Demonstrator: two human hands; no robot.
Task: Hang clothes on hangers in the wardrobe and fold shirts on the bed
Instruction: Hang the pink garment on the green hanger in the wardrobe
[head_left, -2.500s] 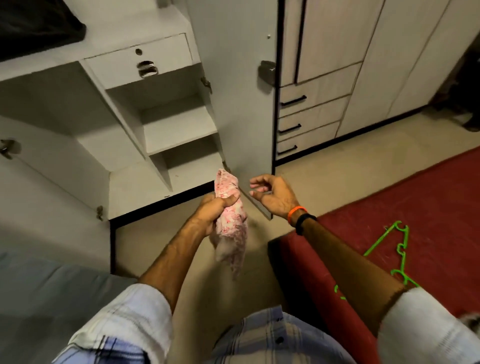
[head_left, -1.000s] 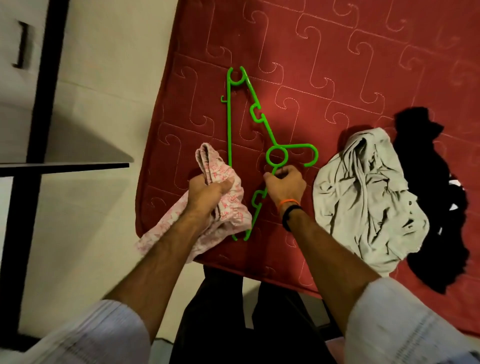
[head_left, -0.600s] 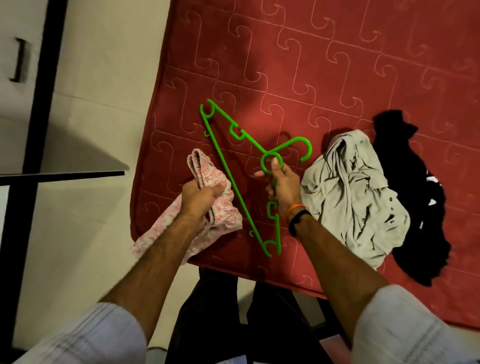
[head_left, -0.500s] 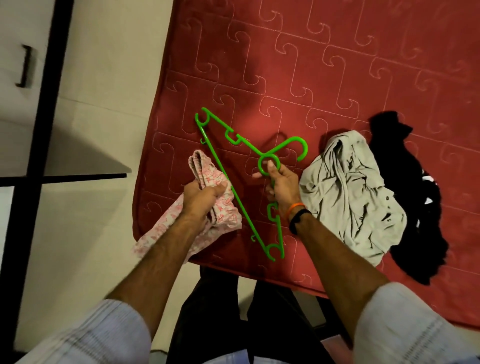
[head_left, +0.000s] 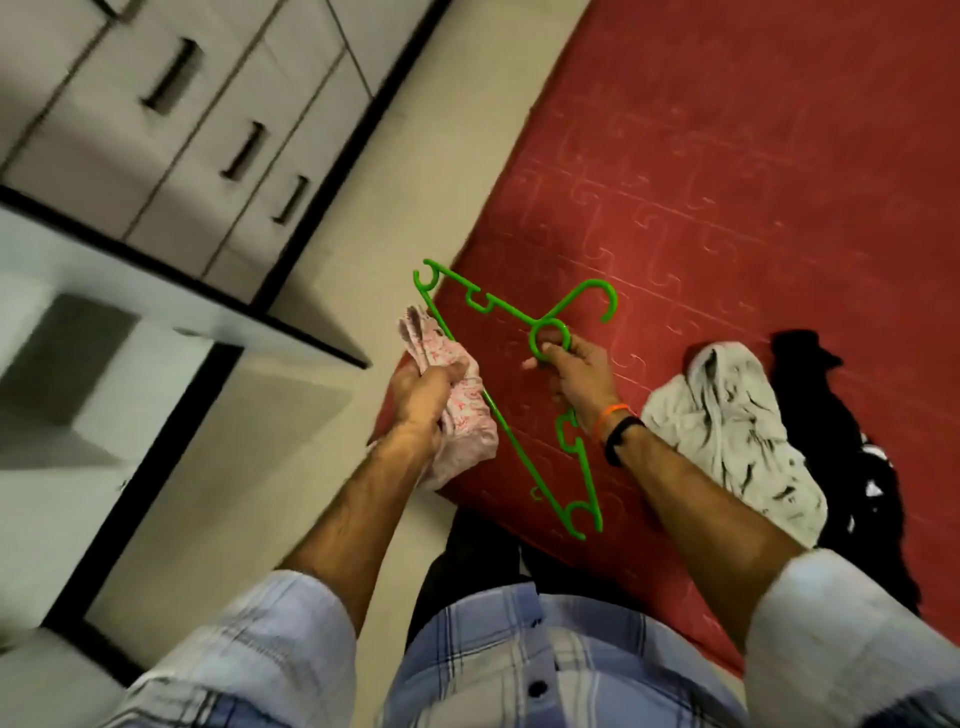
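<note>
1. Green plastic hanger (head_left: 511, 395): held up above the edge of the red bed (head_left: 727, 182), hook pointing up and to the right, bottom bar running diagonally toward the body. Probably light and stiff, rather smooth, so easy to turn with one hand; the thin arms could bend or snap under strong force.
2. Best place to hold, by judgement: the round ring under the hook, where the frame balances. Exactly there gripped now.
3. Pink patterned garment (head_left: 457, 400): bunched up, crossed by the hanger's bottom bar, the lower part hanging down over the bed edge. Soft, limp and light; no shape of its own, so needing to be shaken out and taken by the waistband or shoulders before going on the hanger. Kind of garment not clear.
4. Left hand (head_left: 423, 389): fingers and thumb curled tightly round the garment, wrist bent a little down, forearm stretched forward.
5. Right hand (head_left: 571, 371): fingers closed on the hanger's ring, palm side turned up and inward, forearm coming from the lower right; orange band and black band on the wrist.
6. Grey crumpled shirt (head_left: 727, 431) and black garment (head_left: 852, 457): lying on the bed to the right, touching each other, not held.
7. Wardrobe drawers (head_left: 223, 130): at upper left, blurred.
8. Step in hand, by judgement: bringing garment and hanger together; hanging not yet done.
</note>
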